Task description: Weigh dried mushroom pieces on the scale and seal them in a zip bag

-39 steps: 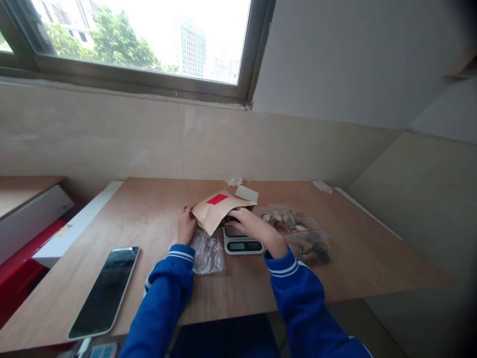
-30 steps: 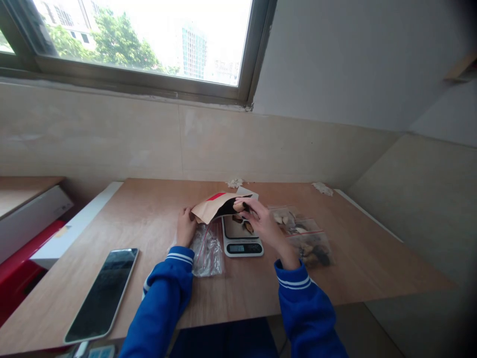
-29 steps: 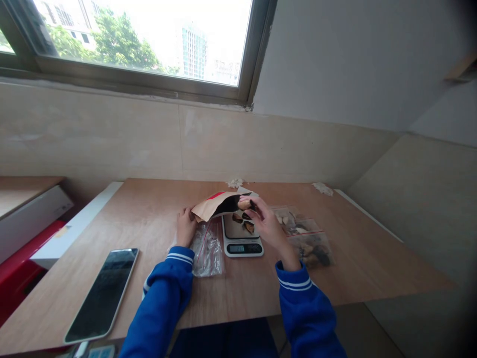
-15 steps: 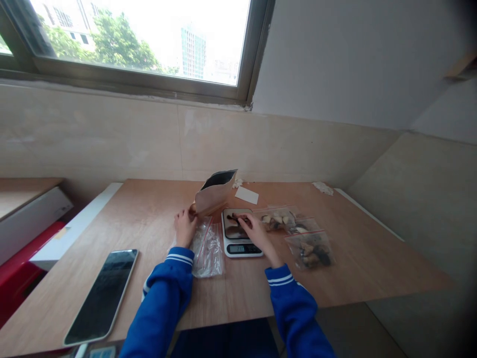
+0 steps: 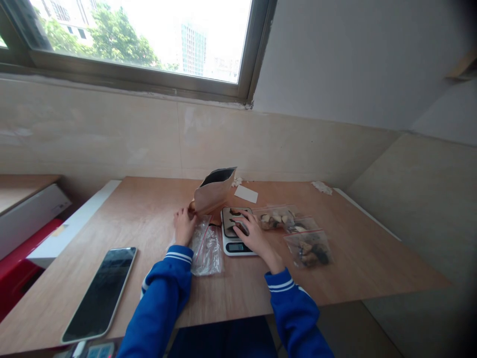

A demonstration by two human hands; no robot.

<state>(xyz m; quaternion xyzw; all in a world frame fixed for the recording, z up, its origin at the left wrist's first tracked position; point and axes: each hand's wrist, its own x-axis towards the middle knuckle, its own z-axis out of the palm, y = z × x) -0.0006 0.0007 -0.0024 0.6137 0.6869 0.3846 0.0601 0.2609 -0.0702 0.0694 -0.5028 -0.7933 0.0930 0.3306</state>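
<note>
A small white kitchen scale (image 5: 228,248) with a lit display stands in the middle of the table, and dark dried pieces (image 5: 234,211) lie on its plate. Over the plate is my right hand (image 5: 254,233), fingers spread, touching or just above the pieces. My left hand (image 5: 184,227) rests left of the scale with its fingers bent. It is beside clear zip bags (image 5: 208,253) and a brown object (image 5: 192,206); what its fingertips hold, if anything, is hidden. Behind them an open kraft paper pouch (image 5: 213,195) stands upright. A dark piece (image 5: 214,225) lies at the scale's left edge.
Zip bags of dried pieces (image 5: 308,251) lie right of the scale. A white card (image 5: 246,194) and a crumpled tissue (image 5: 322,187) are toward the back. A large phone (image 5: 100,294) lies at front left. Wall and window stand behind the table.
My right hand has gone from pinching a dark piece over the plate to spread fingers, slightly lower. A dark piece now shows at the scale's left edge. My left hand stays put.
</note>
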